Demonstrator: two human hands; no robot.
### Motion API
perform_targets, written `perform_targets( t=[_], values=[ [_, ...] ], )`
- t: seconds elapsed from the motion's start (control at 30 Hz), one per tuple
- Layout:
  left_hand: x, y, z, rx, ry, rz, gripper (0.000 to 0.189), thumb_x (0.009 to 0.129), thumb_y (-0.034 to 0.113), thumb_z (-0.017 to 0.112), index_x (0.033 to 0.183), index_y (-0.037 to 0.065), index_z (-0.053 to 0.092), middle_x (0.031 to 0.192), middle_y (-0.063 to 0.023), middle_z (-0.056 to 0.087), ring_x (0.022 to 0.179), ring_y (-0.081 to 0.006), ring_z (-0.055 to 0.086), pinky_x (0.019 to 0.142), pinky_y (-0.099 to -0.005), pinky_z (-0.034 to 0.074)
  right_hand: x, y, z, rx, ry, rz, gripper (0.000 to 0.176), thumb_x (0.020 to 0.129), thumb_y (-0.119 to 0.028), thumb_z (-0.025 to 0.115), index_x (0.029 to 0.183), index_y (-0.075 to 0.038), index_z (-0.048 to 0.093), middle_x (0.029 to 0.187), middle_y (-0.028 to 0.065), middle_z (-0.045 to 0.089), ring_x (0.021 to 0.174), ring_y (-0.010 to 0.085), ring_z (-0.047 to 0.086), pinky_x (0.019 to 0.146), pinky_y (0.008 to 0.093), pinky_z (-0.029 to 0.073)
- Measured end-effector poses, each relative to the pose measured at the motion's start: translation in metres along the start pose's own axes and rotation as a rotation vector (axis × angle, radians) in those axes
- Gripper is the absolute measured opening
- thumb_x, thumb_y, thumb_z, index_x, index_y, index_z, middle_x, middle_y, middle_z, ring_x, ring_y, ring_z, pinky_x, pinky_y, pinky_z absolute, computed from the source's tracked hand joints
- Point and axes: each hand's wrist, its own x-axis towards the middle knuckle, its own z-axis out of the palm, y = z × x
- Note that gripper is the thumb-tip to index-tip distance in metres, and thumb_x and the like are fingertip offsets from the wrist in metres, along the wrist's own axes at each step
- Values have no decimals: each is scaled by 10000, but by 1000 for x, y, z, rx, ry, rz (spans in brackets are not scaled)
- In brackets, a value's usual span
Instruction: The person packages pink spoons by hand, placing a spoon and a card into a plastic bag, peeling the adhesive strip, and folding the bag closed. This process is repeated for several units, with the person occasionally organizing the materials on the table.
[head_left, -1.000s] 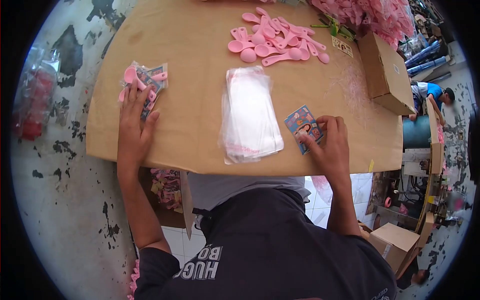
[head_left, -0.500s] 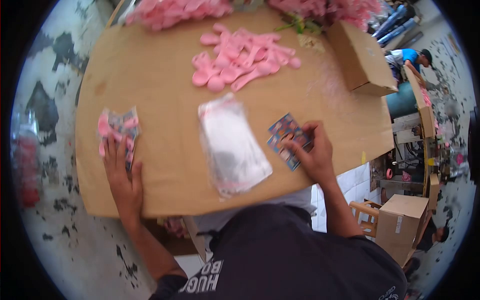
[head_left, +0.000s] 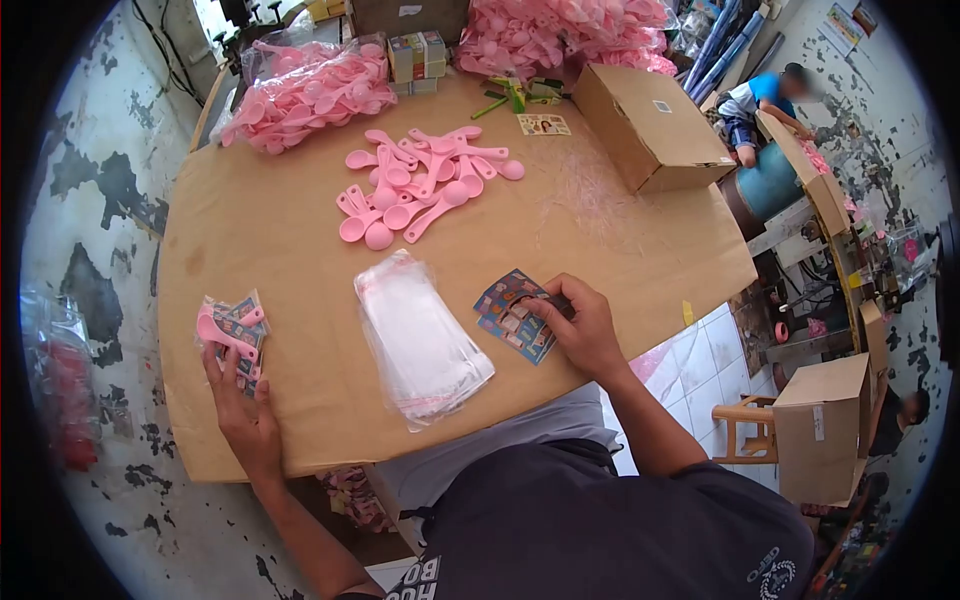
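My left hand (head_left: 240, 412) lies flat on the cardboard-covered table (head_left: 290, 230), its fingertips touching a small pile of packed pink spoons with printed cards (head_left: 232, 334). My right hand (head_left: 580, 328) presses on a stack of colourful printed cards (head_left: 508, 312), fingers curled over its right edge. Between the hands sits a stack of clear plastic bags (head_left: 418, 340). Loose pink spoons (head_left: 415, 187) lie scattered further back on the table.
A large clear bag of pink spoons (head_left: 305, 92) and more pink heaps (head_left: 560, 35) stand at the back. A brown cardboard box (head_left: 650, 125) sits back right, a single card (head_left: 543, 124) beside it. Another person (head_left: 760, 100) works at the far right. Boxes stand below right.
The view has tilted up, showing more of the table's far side. Both hands stay on their piles; my right fingers have curled more over the cards.
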Motion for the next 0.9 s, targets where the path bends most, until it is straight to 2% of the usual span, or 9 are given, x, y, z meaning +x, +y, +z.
perform_targets(
  t=[0.07, 0.13, 0.17, 0.23, 0.33, 0.57, 0.67, 0.73, 0.9],
  values=[
    [-1, 7, -2, 48, 35, 70, 454, 1021, 133, 616, 1451, 0, 557, 1609, -192, 443, 1516, -392, 369, 1205, -500, 340, 1, -6, -1, 80, -54, 64, 234, 938, -239, 777, 931, -18, 703, 839, 81, 641, 673, 167, 626, 625, 324, 494],
    [-8, 18, 1, 7, 208, 18, 324, 1016, 99, 621, 1313, -29, 634, 1336, -182, 639, 1229, -333, 619, 1046, -412, 481, 4, -7, -1, 47, -15, -46, 206, 950, -202, 762, 954, 0, 726, 843, 73, 628, 672, 147, 602, 620, 303, 476],
    [-15, 23, 7, -5, 212, 31, 324, 1016, 99, 621, 1313, -29, 634, 1336, -182, 639, 1229, -333, 619, 1046, -412, 481, 5, -8, -1, 11, 9, -142, 184, 962, -165, 747, 977, 19, 748, 847, 66, 615, 672, 127, 577, 615, 282, 458],
    [-27, 43, 25, -600, 171, -342, 230, 1012, 116, 647, 1184, -36, 659, 1007, -95, 647, 875, -185, 609, 817, -310, 502, 8, -9, -4, -7, 36, -133, 198, 966, -175, 741, 988, 21, 753, 846, 74, 591, 685, 146, 564, 623, 296, 450],
    [-23, 104, 51, -491, -52, -330, 207, 999, 155, 685, 1092, -29, 668, 858, -38, 561, 744, -107, 495, 685, -263, 441, 8, -8, -3, 14, 66, -122, 213, 976, -192, 731, 1002, 18, 756, 825, 75, 547, 702, 168, 524, 636, 325, 425],
    [-17, 132, 85, -423, -198, -343, 264, 941, 197, 775, 999, -26, 646, 830, -36, 535, 743, -125, 488, 678, -290, 448, 4, -4, -10, 113, 72, -159, 224, 987, -201, 719, 1015, 20, 743, 837, 87, 570, 691, 184, 566, 628, 338, 451],
    [-18, 128, 96, -363, -160, -309, 265, 936, 185, 784, 941, -20, 617, 802, -13, 547, 717, -107, 480, 668, -283, 445, 0, -9, -11, 114, 69, -159, 229, 987, -206, 715, 1027, 18, 737, 845, 104, 590, 689, 216, 611, 637, 365, 482],
    [-21, 129, 98, -601, -114, -422, 232, 965, 145, 748, 885, 9, 578, 779, 26, 561, 708, -52, 460, 638, -240, 407, 3, -9, -12, 122, 62, -149, 235, 986, -212, 716, 1028, 17, 737, 839, 108, 590, 685, 224, 611, 641, 368, 484],
    [-25, 123, 95, -591, -76, -411, 218, 998, 145, 709, 886, -14, 610, 748, 26, 573, 700, -57, 479, 637, -245, 413, 4, 0, -7, 34, 59, -193, 270, 986, -244, 711, 983, 26, 719, 833, 124, 590, 685, 261, 605, 641, 381, 473]
  ],
)
